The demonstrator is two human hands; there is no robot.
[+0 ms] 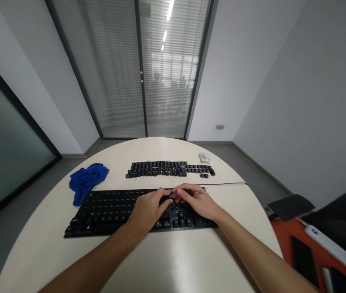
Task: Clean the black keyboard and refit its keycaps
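A black keyboard point(107, 207) lies across the table in front of me, with empty key places near its right part. Over that part my left hand point(150, 206) and my right hand point(197, 199) meet, fingertips together. Between them is a small dark keycap point(170, 195), pinched by the left thumb and fingers and by the right fingertips. Its marking is too small to read. Behind the keyboard, loose black keycaps point(157, 168) are laid out in rows, with a few more set apart at the right.
A crumpled blue cloth point(89, 179) touches the keyboard's left end. At the back right of the round table point(173, 260) sits a small clear bag point(205, 158). A thin cable point(227, 183) runs to the right edge. Beside the table, an orange seat holds a white power strip point(329, 246) and a dark phone point(304, 260).
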